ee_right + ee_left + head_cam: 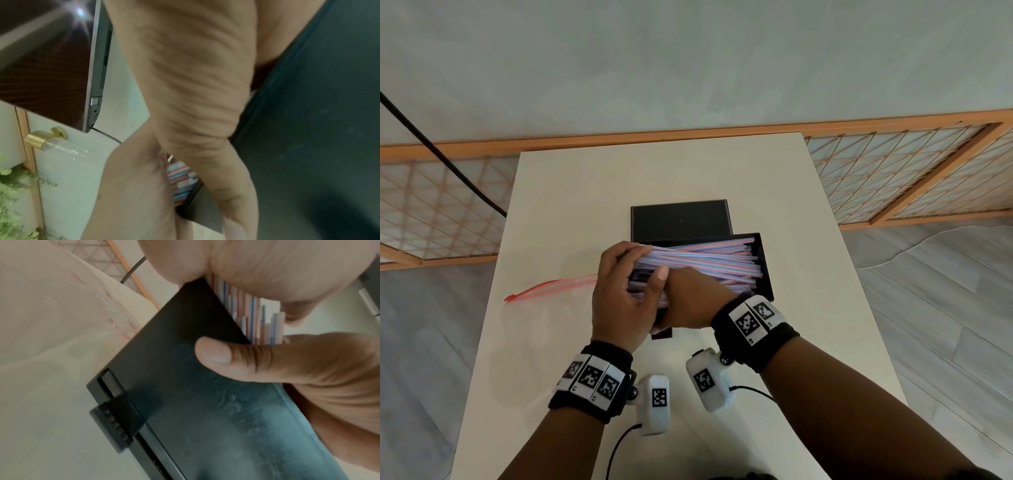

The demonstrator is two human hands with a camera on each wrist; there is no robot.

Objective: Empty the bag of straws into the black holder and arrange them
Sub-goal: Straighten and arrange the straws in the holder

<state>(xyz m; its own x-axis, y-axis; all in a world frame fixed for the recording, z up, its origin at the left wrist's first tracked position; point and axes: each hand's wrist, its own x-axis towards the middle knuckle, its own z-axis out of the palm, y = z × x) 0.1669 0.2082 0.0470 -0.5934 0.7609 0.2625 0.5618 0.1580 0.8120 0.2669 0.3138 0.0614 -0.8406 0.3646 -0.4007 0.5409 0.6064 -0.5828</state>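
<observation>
No brand, label or readable writing on the holder point(765, 267) or straws point(709, 262); the only printed marks are black-and-white square codes on the wristbands point(594, 380) and on the white wrist camera housings point(655, 399).

Holder: black, rectangular, tilted up off the table point(571, 192), its left end lifted between both hands. A black lid point(679, 221) lies flat on the table just behind it.

Straws: striped red, white and blue, lying lengthwise inside the holder, unevenly stacked; left ends stick out past the holder's edge (left wrist view shows the ends at staggered heights).

Left hand point(619, 294): grip is closed round the left end of the holder, fingers curled over the straw ends, thumb pressed on the holder's outer black face.

Right hand point(688, 301): clamped on the near edge of the holder, touching the left hand; its fingers are mostly hidden.

Bag point(541, 301): clear, red zip strip, lying flat on the table left of the hands, apart from both.
</observation>
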